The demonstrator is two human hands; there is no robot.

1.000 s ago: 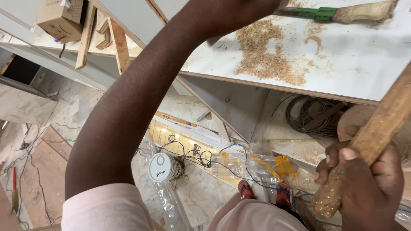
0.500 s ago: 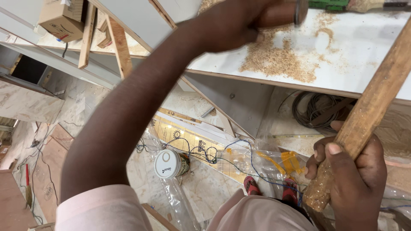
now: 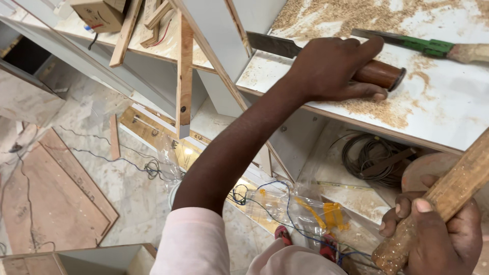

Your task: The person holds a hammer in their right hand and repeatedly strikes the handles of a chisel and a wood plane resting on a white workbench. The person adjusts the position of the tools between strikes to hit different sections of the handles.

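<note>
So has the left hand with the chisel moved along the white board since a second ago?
Yes. The left hand grips the brown-handled chisel low on the white board, near its front edge below the green-handled tool; earlier it was up beside that tool.

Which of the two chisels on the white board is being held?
The brown-handled chisel, gripped by the left hand at the board's near edge. The green-collared chisel lies untouched farther back, amid the sawdust.

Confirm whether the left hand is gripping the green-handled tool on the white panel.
No: the left hand grips a brown-handled chisel, while the green-handled tool lies untouched beyond it on the white panel.
</note>
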